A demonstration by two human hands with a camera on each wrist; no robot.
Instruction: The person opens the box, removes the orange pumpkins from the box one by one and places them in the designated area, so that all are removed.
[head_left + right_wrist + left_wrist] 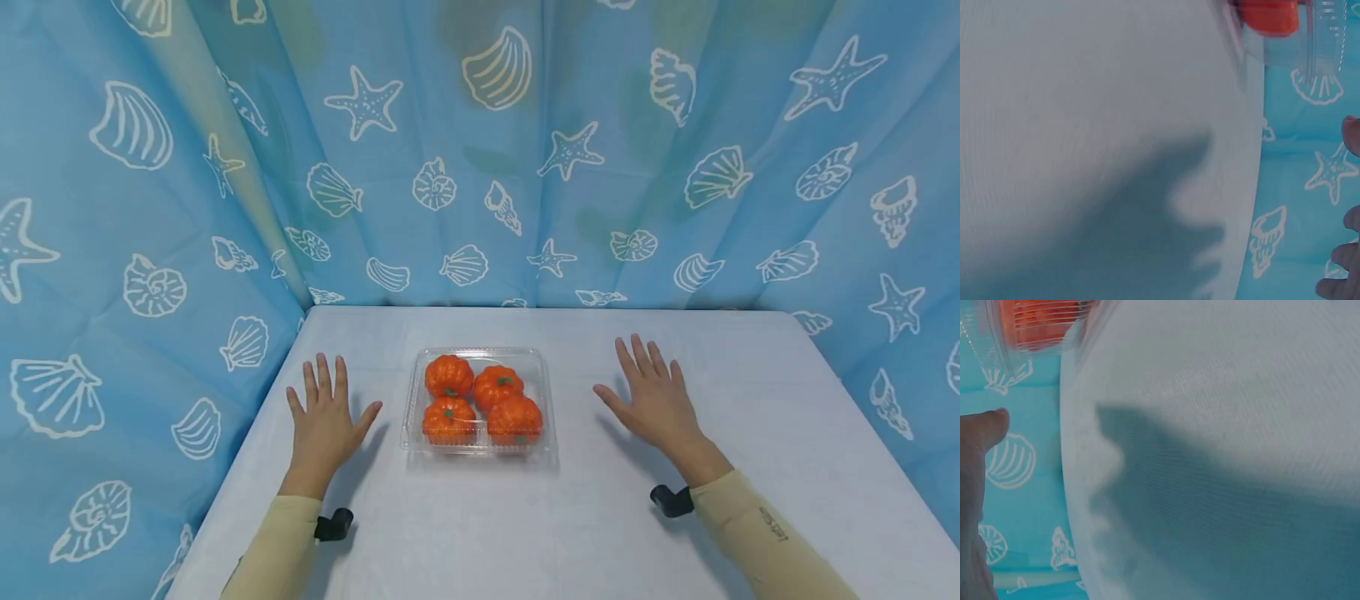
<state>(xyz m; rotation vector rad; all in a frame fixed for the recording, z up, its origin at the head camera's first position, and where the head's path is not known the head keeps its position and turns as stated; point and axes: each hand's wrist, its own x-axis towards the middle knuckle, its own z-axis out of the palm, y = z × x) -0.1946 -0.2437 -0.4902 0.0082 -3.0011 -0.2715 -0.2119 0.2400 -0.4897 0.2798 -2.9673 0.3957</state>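
Note:
A clear plastic clamshell box [414, 408] sits near the middle of the table, its lid seemingly closed. Inside it lie several small orange pumpkins [448, 375] with green stems. To the left of the box, my left hand [324, 429] hovers over the table with fingers spread, touching nothing. On the other side my right hand [660, 408] is held in the same way, fingers apart and empty. In the left wrist view, part of the box [1044, 340] shows at the top left. The right wrist view catches its corner [1291, 50] at the top right.
A white cloth covers the table [487, 533]. Behind it and along the sides hangs a blue curtain [480, 208] printed with white shells and starfish. Black wrist cameras [335, 525] are worn on both forearms, over beige sleeves [765, 533].

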